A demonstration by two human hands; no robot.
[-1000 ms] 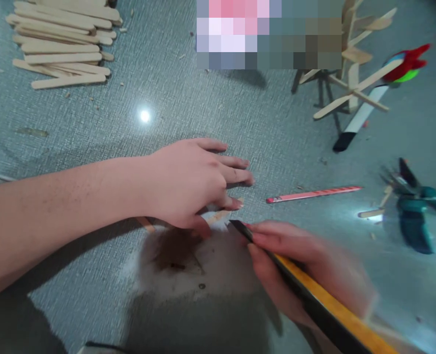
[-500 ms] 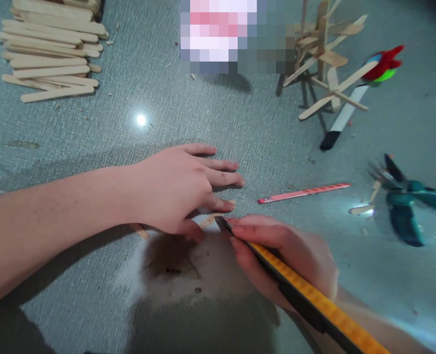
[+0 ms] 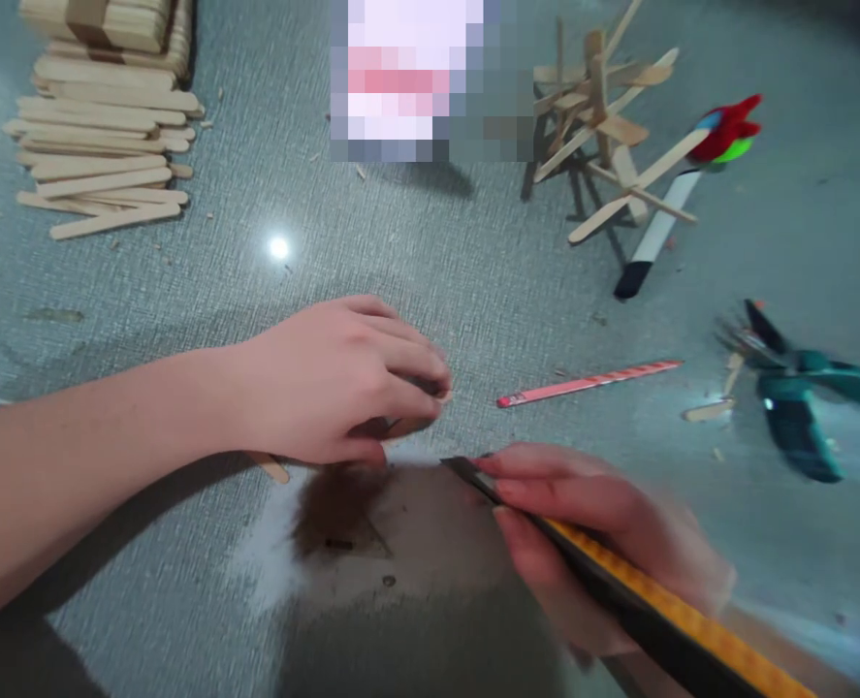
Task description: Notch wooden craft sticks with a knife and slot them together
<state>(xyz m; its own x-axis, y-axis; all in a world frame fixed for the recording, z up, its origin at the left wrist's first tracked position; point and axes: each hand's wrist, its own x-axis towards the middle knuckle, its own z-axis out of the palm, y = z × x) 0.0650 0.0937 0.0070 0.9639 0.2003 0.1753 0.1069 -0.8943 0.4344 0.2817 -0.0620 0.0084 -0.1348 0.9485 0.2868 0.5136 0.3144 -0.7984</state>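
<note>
My left hand [image 3: 357, 378] rests on the table with its fingers curled in over a small wooden craft stick [image 3: 402, 427]. Most of that stick is hidden under the fingers; a bit shows between thumb and forefinger. My right hand [image 3: 596, 533] grips a yellow and black utility knife [image 3: 691, 620]. The knife's blade is out, pointing left, a little to the right of my left thumb and apart from the stick. From under my left wrist pokes the end of another craft stick [image 3: 273, 470].
Loose craft sticks [image 3: 102, 145] and a banded bundle [image 3: 110, 24] lie at the upper left. A structure of joined sticks [image 3: 611, 126] stands at the upper right beside a white marker [image 3: 662, 223]. A red pencil [image 3: 589, 383] and green-handled pliers [image 3: 793, 388] lie to the right.
My right hand has drawn the knife back to the right and down, off the stick. The left fingers, stretched out before, have curled in around the stick.
</note>
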